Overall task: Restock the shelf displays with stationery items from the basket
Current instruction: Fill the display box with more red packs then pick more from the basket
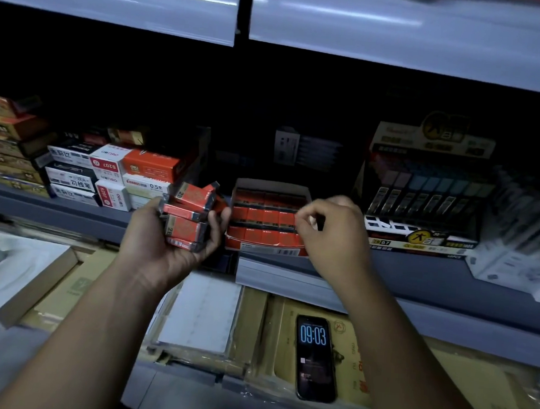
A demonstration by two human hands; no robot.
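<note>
My left hand (167, 238) grips a stack of several small red and silver boxes (189, 214), held palm up in front of the shelf. Just right of it, an open red display carton (267, 218) sits on the shelf with rows of the same red boxes inside. My right hand (333, 234) hovers at the carton's right edge with fingers curled, and its fingertips pinch something small that I cannot make out. No basket is in view.
Stacked white and orange stationery boxes (111, 174) stand left of the carton. A dark pencil-lead display (422, 196) stands to its right. Below the shelf edge (289, 279) lie cardboard cartons, a white pad (200, 314) and a phone (314, 357) showing 09:03.
</note>
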